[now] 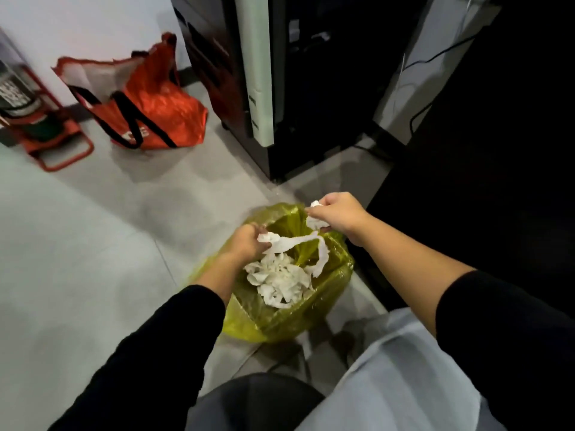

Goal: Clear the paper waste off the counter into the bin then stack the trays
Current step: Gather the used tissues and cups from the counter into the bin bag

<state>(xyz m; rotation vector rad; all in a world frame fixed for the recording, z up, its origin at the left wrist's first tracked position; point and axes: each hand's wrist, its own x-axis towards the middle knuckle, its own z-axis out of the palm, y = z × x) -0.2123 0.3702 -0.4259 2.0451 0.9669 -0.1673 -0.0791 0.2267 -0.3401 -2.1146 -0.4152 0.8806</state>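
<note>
Paper (314, 244) is hanging as a strip between both hands, directly above the bin (336, 275). Left hand (245, 242) and right hand (334, 214) are each clenching one end; bin is lying straight below the fingers.

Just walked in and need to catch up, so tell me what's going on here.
A person is standing over a bin lined with a yellow bag, getting rid of white paper waste. The left hand grips one end of a long paper strip; the right hand holds crumpled paper above the bin's far edge. A heap of white paper already lies inside. An orange bag sits on the floor nearby. No trays or counter are in view.
</note>
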